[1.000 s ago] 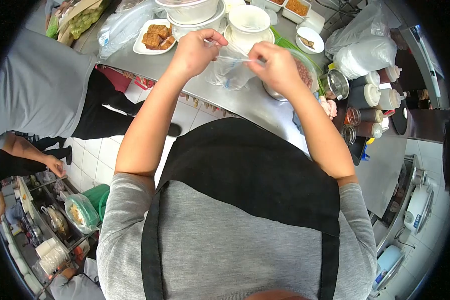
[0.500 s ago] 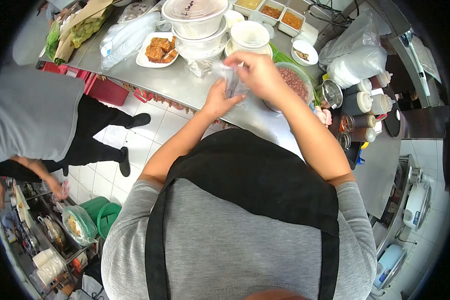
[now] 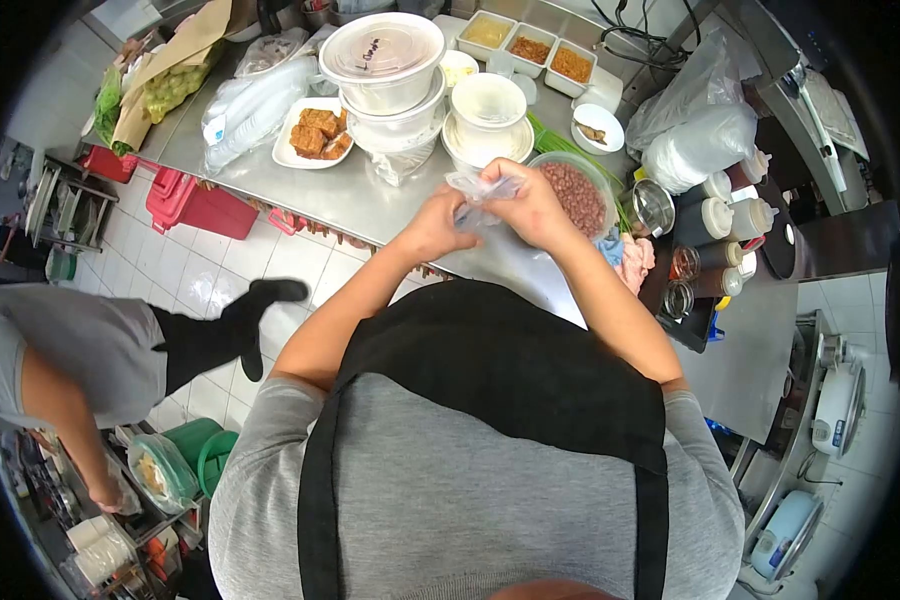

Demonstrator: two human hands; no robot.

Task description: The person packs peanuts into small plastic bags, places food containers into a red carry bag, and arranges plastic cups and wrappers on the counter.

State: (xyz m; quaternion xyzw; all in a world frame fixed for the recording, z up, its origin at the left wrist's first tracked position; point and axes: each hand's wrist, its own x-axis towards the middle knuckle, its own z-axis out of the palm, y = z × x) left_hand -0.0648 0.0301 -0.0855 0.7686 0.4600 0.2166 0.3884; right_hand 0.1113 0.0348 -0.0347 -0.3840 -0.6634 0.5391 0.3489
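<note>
In the head view, your left hand and right hand both pinch a thin, crinkled clear plastic bag above the smooth metal counter's front edge; its bunched shape hides any clear long axis.

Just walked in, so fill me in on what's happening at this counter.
The left hand and right hand hold a thin, clear plastic bag between them, above the steel counter. A bowl of small reddish pieces sits beside the right hand, and stacked lidded tubs stand beyond. Off to the left, a co-worker reaches down near a bag-lined green bin.
</note>
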